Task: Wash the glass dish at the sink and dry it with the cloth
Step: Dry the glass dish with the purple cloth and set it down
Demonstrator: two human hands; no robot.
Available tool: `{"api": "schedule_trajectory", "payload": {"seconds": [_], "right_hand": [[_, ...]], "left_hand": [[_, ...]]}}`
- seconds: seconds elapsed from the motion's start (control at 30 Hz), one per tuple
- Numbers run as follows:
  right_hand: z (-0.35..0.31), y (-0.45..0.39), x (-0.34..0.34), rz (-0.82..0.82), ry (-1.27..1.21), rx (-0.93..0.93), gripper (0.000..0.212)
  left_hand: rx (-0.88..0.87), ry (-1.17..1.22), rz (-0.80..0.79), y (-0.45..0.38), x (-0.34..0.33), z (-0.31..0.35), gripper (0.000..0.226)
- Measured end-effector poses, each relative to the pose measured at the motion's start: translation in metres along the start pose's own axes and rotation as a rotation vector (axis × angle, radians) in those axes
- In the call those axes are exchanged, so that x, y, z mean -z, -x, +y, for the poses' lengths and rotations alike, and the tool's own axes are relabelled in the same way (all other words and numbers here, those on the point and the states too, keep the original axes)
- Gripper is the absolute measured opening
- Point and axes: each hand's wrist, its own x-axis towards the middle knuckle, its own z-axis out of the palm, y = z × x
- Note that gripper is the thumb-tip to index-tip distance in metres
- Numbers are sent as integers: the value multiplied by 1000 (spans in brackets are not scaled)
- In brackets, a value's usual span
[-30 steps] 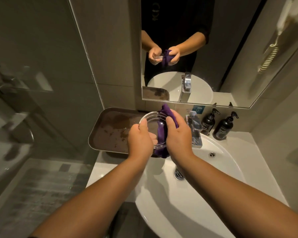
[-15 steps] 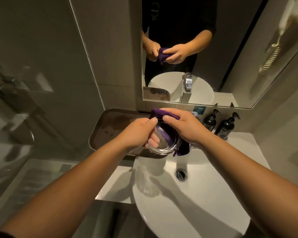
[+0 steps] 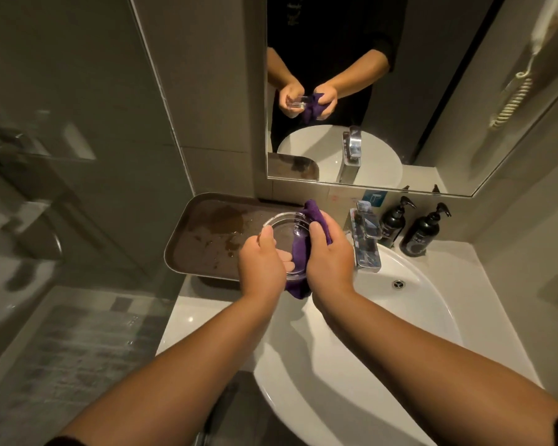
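Note:
A round clear glass dish (image 3: pixel 284 228) is held upright and tilted toward me above the left rim of the white sink (image 3: pixel 361 342). My left hand (image 3: pixel 261 265) grips its left edge, thumb on the rim and fingers showing through the glass. My right hand (image 3: pixel 331 255) presses a purple cloth (image 3: pixel 298 249) against the dish's right side, thumb inside the dish. The cloth wraps over the rim and hangs below the dish. The lower part of the dish is hidden by my hands.
A wet brown tray (image 3: pixel 207 239) lies left of the sink against the wall. A chrome faucet (image 3: pixel 366 239) stands just right of my right hand, with two dark pump bottles (image 3: pixel 421 231) behind it. A mirror (image 3: pixel 384 91) hangs above. A glass shower panel (image 3: pixel 62 156) is at left.
The dish has been turned back upright, facing me, from a flatter tilt half a second ago. My right hand shifted from the top rim to the right side with the cloth.

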Motion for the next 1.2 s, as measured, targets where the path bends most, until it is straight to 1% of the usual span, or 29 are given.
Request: {"api": "schedule_trajectory", "payload": {"seconds": [0.1,0.2,0.37,0.43,0.47,0.53,0.6,0.7,0.83,0.97,1.1,1.2], "right_hand": [[11,5,2,-45,12,-16,29],[14,5,8,-183,111,-23,26],[8,4,14,-466,539,72,18],[12,5,9,-512,716,103,16],[16,6,4,-515,767,103,20],[26,8,-6,-512,794,83,27],[36,13,-17,-514,802,74,28],[53,23,-36,-555,840,65,29],[71,37,-61,-654,852,35,26],[82,44,-87,-741,890,26,29],[92,42,-114,-824,963,-32,27],[100,41,-132,-847,1035,-70,27]], "left_hand": [[27,-26,-28,4,6,-14,35],[44,-67,-117,0,23,-24,35],[-19,-197,-171,-12,61,-37,37],[-48,-248,-186,-15,74,-41,37],[-50,-269,-193,-15,80,-43,35],[-36,-288,-200,-14,92,-48,32],[-28,-313,-192,-11,103,-56,30],[-9,-441,-177,-7,119,-80,33],[-42,-628,-47,-12,147,-114,52],[-68,-783,45,-24,166,-133,48],[-25,-833,28,-42,176,-146,51],[11,-853,29,-58,179,-160,51]]}}
